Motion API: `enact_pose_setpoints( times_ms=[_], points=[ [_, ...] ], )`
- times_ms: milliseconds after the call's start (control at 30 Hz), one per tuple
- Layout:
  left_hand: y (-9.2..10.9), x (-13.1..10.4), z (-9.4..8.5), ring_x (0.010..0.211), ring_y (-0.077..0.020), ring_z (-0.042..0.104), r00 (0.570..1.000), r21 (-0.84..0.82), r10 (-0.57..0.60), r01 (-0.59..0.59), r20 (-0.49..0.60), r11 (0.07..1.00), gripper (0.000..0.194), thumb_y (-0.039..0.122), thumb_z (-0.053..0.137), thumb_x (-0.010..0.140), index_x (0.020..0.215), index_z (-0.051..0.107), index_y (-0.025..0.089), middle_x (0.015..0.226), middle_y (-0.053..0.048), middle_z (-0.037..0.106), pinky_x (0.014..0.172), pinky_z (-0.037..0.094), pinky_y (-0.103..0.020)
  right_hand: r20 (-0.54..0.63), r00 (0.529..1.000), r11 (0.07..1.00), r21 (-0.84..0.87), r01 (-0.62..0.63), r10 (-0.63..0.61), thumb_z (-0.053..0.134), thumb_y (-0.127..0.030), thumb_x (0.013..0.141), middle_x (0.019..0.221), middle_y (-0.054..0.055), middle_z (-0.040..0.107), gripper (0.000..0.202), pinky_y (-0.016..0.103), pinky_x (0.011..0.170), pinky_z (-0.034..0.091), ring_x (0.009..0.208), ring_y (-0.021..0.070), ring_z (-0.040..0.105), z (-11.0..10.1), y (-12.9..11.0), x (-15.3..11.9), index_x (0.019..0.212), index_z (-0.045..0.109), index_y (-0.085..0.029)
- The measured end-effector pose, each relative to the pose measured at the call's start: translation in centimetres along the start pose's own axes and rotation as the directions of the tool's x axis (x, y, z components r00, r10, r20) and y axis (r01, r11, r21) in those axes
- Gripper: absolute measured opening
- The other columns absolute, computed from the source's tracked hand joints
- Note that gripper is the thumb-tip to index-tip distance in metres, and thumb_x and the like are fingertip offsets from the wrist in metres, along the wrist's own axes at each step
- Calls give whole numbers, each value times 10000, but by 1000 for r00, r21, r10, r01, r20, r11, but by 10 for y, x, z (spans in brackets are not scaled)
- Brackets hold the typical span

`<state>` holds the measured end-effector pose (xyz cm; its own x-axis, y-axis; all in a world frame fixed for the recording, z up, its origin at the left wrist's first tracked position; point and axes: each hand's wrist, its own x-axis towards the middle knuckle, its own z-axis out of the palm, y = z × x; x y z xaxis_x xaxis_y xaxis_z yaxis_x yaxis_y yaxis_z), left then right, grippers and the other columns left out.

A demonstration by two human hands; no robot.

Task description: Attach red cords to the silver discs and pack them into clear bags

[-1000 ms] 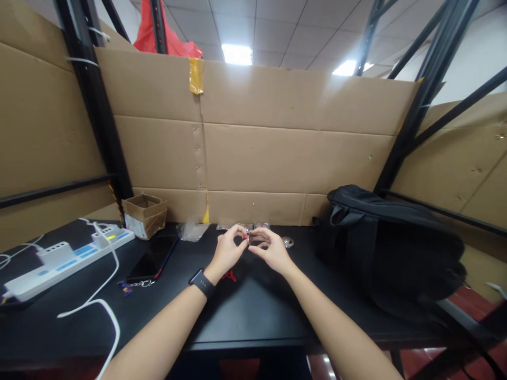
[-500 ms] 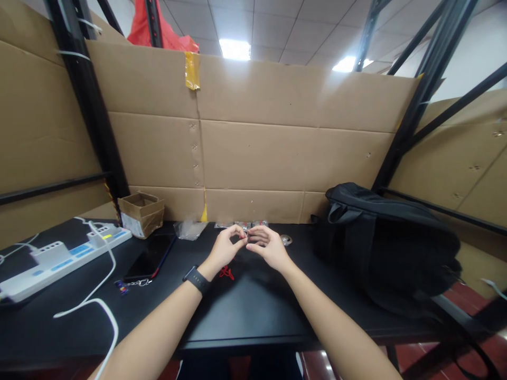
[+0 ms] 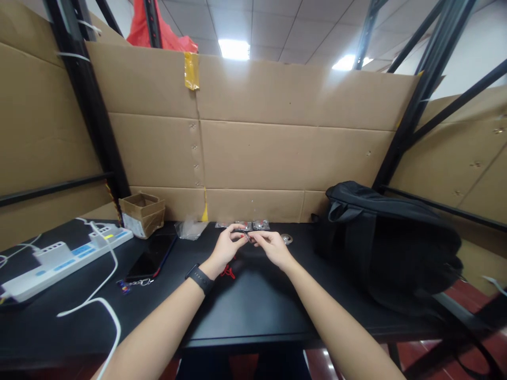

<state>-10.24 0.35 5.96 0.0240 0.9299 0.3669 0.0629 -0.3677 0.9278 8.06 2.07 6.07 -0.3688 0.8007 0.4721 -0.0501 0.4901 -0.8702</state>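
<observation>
My left hand [image 3: 225, 250], with a black watch on the wrist, pinches a small thin item [image 3: 247, 237] between thumb and fingers. My right hand [image 3: 274, 249] meets it from the right, its fingertips pressed together on the same item. The item looks dark or metallic with a bit of red, too small to name. A red cord [image 3: 228, 272] lies or hangs just below my left hand, over the black table [image 3: 257, 311]. Small clear packets [image 3: 260, 225] are behind my hands, and a round shiny disc or roll [image 3: 286, 239] sits right of my right hand.
On the left are a white power strip [image 3: 67, 262] with a loose white cable, a phone [image 3: 151, 257] with a keychain, an open cardboard box [image 3: 143, 214] and a clear plastic bag [image 3: 191, 230]. A black backpack [image 3: 388, 243] stands at the right. Cardboard walls surround the table.
My right hand's fingers have closed from a loose curve to a pinch on the small item. My left hand has shifted slightly to the right.
</observation>
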Motion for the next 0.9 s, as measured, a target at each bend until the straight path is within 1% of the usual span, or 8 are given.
enact_pose_setpoints(
  times_ms=[133,233,400,567,667,733,833,900],
  points=[
    [-1,-1,1,823,-204,718,997,-52,-50,53,52,997,498,402,800,705,1093,589,174,846,-51,742,781,530,-312,14,1000,999,-37,14,-13,725,-464,788,910,72,770,315,431,876,576,873,258,734,-3,2,-1,948,748,-194],
    [2,-2,2,812,-204,719,994,-86,-64,72,90,994,457,409,815,686,1009,595,174,831,-50,742,796,530,-320,11,999,998,-48,31,-31,698,-451,817,847,60,750,273,387,800,587,796,236,733,-4,1,-2,908,727,-195],
    [8,-4,5,774,-190,711,994,-116,-69,78,82,990,427,367,805,701,1015,588,175,803,-39,732,776,527,-306,39,998,997,-60,55,-52,659,-429,856,823,47,713,243,346,762,560,767,217,716,-3,-5,-2,911,685,-193],
    [8,-4,8,799,-173,682,996,-60,2,3,94,998,311,302,734,761,1018,606,182,810,-23,711,823,505,-303,34,988,957,-248,152,-148,529,-386,945,811,27,638,186,310,728,507,753,184,626,1,-4,-3,909,599,-217],
    [10,-3,9,847,-185,648,991,107,96,-105,92,989,155,273,577,853,970,658,212,849,-23,700,870,479,-330,65,965,884,-390,259,-255,454,-326,977,864,40,581,170,329,788,481,795,186,564,2,-3,-4,879,544,-221],
    [16,-6,10,949,-218,611,988,323,150,-158,49,933,210,278,493,898,936,698,252,935,-30,698,926,437,-377,83,952,848,-436,301,-295,421,-282,984,894,48,550,151,341,814,469,817,192,542,1,-4,-5,886,518,-223],
    [27,-16,12,1134,-288,499,960,638,278,-224,17,737,171,320,575,871,931,733,302,1109,-43,664,979,361,-449,78,939,819,-468,332,-336,413,-226,979,963,67,531,110,358,857,457,892,206,530,1,-8,-5,912,500,-224],
    [33,-22,14,1199,-314,436,938,750,342,-261,49,608,142,328,647,829,931,744,307,1182,-50,637,979,335,-467,72,928,808,-470,355,-365,421,-199,971,999,76,524,98,369,894,446,946,213,524,1,-11,-5,908,492,-223]
  ],
)
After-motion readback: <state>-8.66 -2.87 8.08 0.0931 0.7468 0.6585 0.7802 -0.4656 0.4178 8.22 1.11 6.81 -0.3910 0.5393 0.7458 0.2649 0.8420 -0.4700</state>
